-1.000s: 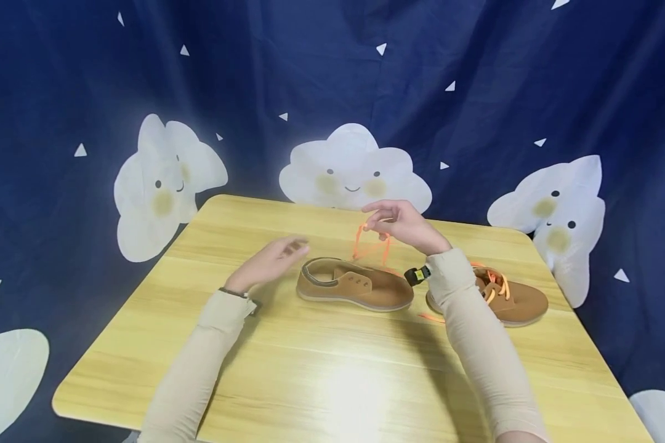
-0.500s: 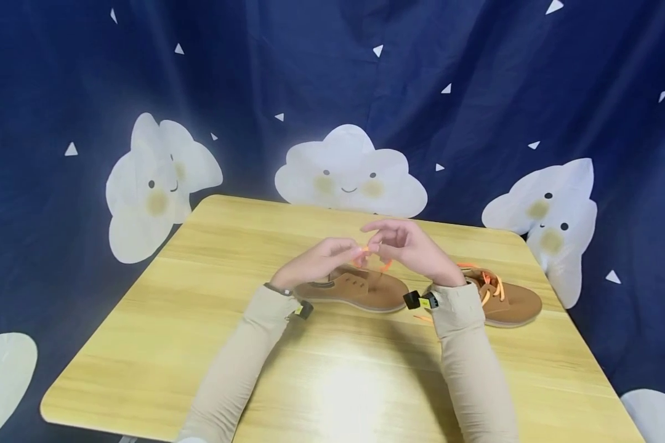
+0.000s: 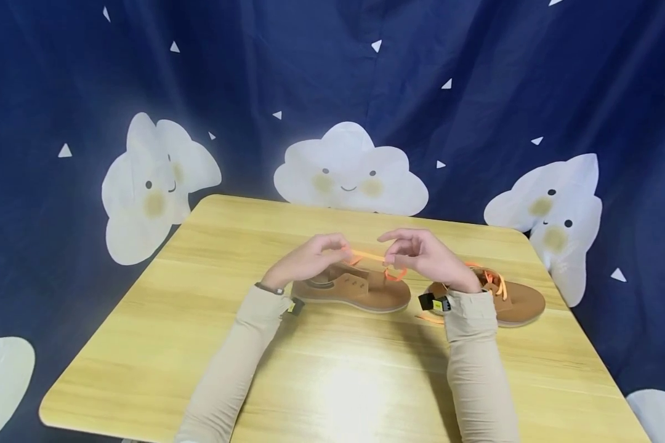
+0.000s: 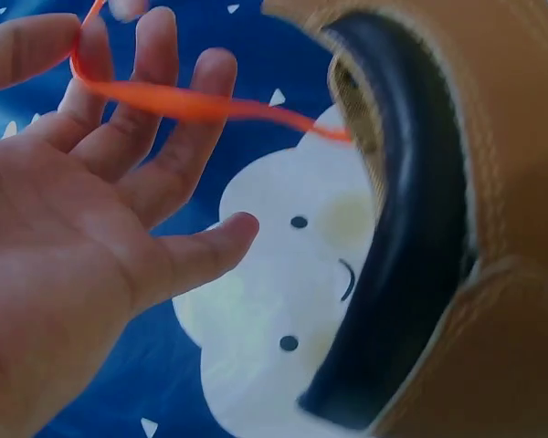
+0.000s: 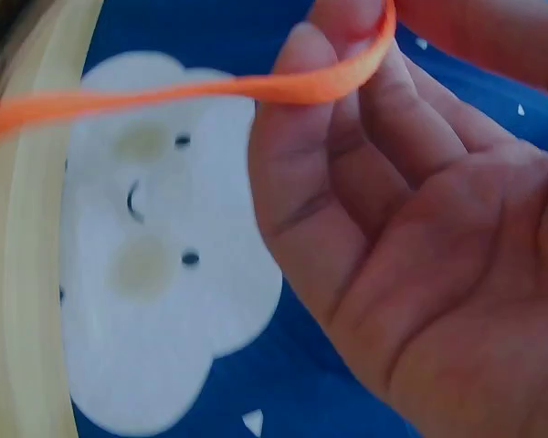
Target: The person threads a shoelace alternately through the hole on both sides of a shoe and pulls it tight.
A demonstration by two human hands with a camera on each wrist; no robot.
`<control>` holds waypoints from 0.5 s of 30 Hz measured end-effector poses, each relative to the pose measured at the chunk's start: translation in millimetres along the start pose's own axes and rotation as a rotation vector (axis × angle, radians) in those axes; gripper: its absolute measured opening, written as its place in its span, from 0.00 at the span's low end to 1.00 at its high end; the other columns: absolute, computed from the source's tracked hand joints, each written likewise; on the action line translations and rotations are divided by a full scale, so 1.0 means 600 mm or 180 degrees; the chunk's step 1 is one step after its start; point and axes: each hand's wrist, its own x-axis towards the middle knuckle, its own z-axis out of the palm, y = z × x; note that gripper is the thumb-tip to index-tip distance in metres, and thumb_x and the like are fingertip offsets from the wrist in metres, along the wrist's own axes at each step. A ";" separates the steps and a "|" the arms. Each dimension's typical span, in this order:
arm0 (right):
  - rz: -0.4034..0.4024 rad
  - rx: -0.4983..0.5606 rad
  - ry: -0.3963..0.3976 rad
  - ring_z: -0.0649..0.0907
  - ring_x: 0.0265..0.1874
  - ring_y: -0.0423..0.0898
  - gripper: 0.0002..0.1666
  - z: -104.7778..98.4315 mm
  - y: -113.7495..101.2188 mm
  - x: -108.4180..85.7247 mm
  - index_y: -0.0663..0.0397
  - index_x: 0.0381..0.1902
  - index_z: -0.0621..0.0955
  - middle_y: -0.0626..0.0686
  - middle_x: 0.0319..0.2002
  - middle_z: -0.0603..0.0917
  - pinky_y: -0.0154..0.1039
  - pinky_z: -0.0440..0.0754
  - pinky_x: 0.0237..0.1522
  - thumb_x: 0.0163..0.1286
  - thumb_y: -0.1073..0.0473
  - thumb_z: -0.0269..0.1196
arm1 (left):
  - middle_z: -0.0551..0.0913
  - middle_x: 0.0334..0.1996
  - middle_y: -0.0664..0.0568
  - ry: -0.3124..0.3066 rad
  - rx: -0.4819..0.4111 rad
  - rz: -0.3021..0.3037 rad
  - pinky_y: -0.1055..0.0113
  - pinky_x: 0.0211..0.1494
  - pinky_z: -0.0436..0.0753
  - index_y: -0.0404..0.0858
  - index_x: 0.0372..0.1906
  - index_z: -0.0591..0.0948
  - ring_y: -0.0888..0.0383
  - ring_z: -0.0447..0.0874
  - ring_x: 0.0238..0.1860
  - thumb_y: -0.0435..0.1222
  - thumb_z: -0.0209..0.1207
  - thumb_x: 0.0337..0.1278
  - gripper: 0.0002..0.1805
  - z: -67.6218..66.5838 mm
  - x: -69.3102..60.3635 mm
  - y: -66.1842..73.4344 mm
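An orange shoelace [image 3: 368, 255] stretches between both hands above a brown shoe [image 3: 379, 292]. My left hand [image 3: 310, 257] pinches it between thumb and index finger over the shoe's opening; the other fingers are spread in the left wrist view. There, the shoelace [image 4: 196, 103] runs from the fingertips to the shoe [image 4: 521, 164] beside its dark collar. My right hand [image 3: 429, 258] pinches another part of the shoelace [image 5: 283, 88] by thumb and fingertip, its other fingers bent. A small loop of lace hangs below the right hand, in front of the shoe's toe.
A second brown shoe [image 3: 523, 304] with orange laces stands at the right, partly behind my right wrist. Both shoes are on a wooden table [image 3: 161, 320]. A dark blue curtain [image 3: 332, 74] with white clouds hangs behind it.
My left hand has come rightward from beside the shoe to take hold of the shoelace. The right hand has lowered. Since half a second ago the hands have moved apart, drawing the lace straight.
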 end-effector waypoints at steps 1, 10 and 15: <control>0.0031 -0.0042 -0.0024 0.89 0.38 0.42 0.25 -0.004 0.003 -0.002 0.62 0.66 0.76 0.58 0.40 0.90 0.39 0.88 0.44 0.72 0.69 0.63 | 0.85 0.46 0.49 -0.0001 0.0056 -0.0012 0.54 0.58 0.79 0.40 0.46 0.83 0.52 0.80 0.50 0.46 0.54 0.77 0.15 -0.003 -0.001 0.000; -0.0083 -0.0313 -0.0768 0.87 0.47 0.53 0.20 -0.003 0.022 0.005 0.59 0.62 0.81 0.62 0.50 0.89 0.44 0.86 0.50 0.76 0.59 0.63 | 0.89 0.45 0.53 -0.0131 0.0359 0.0049 0.54 0.61 0.83 0.41 0.45 0.88 0.55 0.84 0.50 0.44 0.61 0.72 0.12 0.003 -0.005 0.015; -0.0281 -0.0143 -0.0751 0.86 0.39 0.62 0.14 0.034 0.013 0.025 0.58 0.51 0.88 0.62 0.44 0.90 0.44 0.86 0.41 0.77 0.56 0.63 | 0.88 0.41 0.52 -0.0255 0.0237 0.0323 0.60 0.58 0.85 0.37 0.43 0.89 0.59 0.82 0.47 0.41 0.63 0.71 0.11 0.016 -0.003 0.020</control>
